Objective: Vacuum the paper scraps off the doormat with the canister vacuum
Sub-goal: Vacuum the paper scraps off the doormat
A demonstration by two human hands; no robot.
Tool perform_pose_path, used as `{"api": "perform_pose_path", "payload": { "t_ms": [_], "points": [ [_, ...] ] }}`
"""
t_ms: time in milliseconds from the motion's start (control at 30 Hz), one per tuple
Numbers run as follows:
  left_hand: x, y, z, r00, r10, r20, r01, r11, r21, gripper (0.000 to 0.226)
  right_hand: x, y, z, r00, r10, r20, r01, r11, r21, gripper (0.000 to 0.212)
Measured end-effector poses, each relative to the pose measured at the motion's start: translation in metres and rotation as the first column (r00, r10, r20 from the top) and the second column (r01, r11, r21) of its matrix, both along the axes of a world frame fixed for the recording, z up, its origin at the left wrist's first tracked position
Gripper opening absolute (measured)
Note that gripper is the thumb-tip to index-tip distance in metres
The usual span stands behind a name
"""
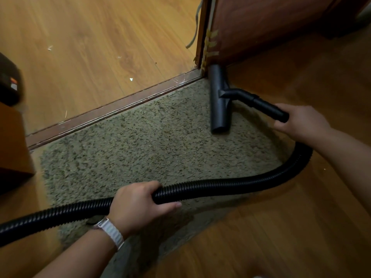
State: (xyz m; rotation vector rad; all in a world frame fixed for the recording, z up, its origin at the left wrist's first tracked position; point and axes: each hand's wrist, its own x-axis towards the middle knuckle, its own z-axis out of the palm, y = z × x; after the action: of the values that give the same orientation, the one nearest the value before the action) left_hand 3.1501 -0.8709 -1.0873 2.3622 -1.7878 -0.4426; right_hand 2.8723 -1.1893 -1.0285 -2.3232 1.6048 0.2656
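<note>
A shaggy grey-green doormat (140,149) lies along the wooden threshold (112,109). The black floor nozzle (219,101) sits on the mat's far right corner, close to the door. My right hand (301,121) grips the black rigid tube (267,108) just behind the nozzle. A black ribbed hose (230,187) curves from that tube back across the mat's near side, and my left hand (136,205), with a white watch on its wrist, holds it. No paper scraps show on the mat.
A brown door (271,23) stands open at the top right. A few white paper scraps (131,79) lie on the wood floor beyond the threshold. A dark object (9,81) and a wooden cabinet (12,149) stand at the left edge.
</note>
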Motion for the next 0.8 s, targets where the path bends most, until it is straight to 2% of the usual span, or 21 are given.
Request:
{"api": "perform_pose_path", "payload": {
  "t_ms": [100, 233, 600, 700, 800],
  "points": [
    [-0.006, -0.008, 0.002, 1.0, 0.013, -0.024, -0.012, 0.999, 0.035, 0.085, 0.005, -0.015, -0.002, 0.998, -0.046, -0.031, 0.046, 0.999, -0.014, 0.043],
    [-0.011, -0.014, 0.002, 0.999, 0.012, -0.036, -0.01, 0.999, 0.051, 0.09, 0.011, -0.027, -0.003, 0.998, -0.019, -0.053, 0.021, 0.999, 0.038, 0.04],
    [-0.013, -0.013, -0.002, 0.998, -0.036, -0.05, 0.038, 0.999, 0.028, 0.087, 0.011, -0.012, 0.011, 0.986, 0.151, -0.063, -0.138, 0.975, 0.173, 0.048],
    [-0.015, -0.011, -0.003, 0.998, -0.048, -0.039, 0.049, 0.999, 0.021, 0.085, 0.007, -0.004, 0.008, 0.991, 0.129, -0.035, -0.121, 0.979, 0.166, 0.051],
    [-0.015, -0.011, -0.003, 0.998, -0.032, -0.055, 0.034, 0.999, 0.042, 0.089, -0.002, -0.009, 0.006, 1.0, 0.023, 0.014, -0.025, 0.994, 0.106, 0.048]
  ]
}}
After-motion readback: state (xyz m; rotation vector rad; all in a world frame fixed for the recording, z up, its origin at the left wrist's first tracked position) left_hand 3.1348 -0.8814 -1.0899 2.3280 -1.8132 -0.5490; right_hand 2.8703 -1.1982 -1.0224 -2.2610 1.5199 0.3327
